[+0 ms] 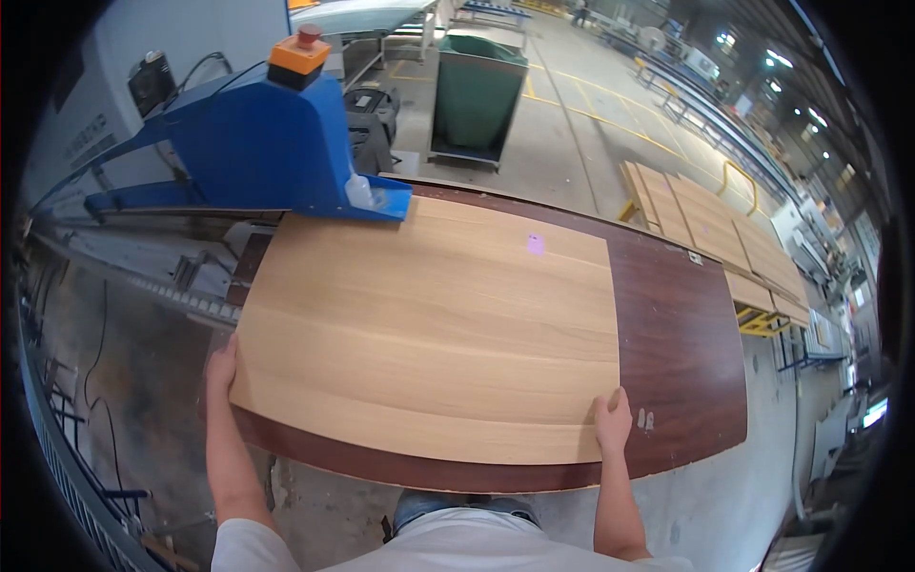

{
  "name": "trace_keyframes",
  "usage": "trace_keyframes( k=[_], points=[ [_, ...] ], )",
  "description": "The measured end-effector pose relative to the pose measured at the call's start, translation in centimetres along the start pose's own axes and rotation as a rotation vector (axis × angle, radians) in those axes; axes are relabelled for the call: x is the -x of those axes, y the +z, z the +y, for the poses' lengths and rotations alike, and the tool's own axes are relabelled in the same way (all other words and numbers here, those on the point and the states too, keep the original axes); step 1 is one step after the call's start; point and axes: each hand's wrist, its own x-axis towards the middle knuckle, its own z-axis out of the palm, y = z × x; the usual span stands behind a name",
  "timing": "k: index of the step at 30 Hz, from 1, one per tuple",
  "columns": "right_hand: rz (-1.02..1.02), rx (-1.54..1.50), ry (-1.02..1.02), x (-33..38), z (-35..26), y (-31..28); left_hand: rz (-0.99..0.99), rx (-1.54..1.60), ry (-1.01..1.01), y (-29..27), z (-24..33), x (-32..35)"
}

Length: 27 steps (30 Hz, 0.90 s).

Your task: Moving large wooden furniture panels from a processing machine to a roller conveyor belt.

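Observation:
A large light wood-grain panel (429, 324) lies flat on a dark red-brown tabletop (681, 353). My left hand (221, 367) grips the panel's left edge near its front corner. At the opposite edge, my right hand (613, 419) is closed around the side near the front right corner, with the thumb on top. The fingers beneath the panel are hidden on both sides. A small pink label (536, 245) is stuck on the panel's far right part.
A blue machine housing (257, 143) with a red stop button (307, 36) stands at the far left. Its blue tray (396, 205) overhangs the panel's far edge. Beyond are a green bin (478, 95) and, to the right, more wood panels (705, 224) on a yellow-framed support.

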Motion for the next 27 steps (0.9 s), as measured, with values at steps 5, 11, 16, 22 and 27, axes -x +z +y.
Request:
trace_keyframes(
  k=[5, 11, 16, 22, 27],
  points=[
    [0.022, 0.008, 0.068, 0.3, -0.5, 0.0, -0.086, 0.192, 0.161, 1.7, -0.5, -1.5],
    [0.433, -0.003, -0.097, 5.3, 5.8, -3.6, -0.047, 0.527, 0.065, 2.8, -3.8, 11.4],
    [-0.246, -0.712, 0.691, 17.1, 9.0, -6.4, 0.095, 0.524, -0.123, 0.8, -2.2, 23.1],
    [-0.684, -1.671, 0.829, 12.7, 7.3, -5.7, 0.244, 0.504, -0.166, 0.9, 0.7, 35.8],
    [-0.698, -1.706, 0.693, 8.5, 14.0, -6.0, 0.375, 0.547, -0.247, 3.9, 1.2, 48.6]
  ],
)
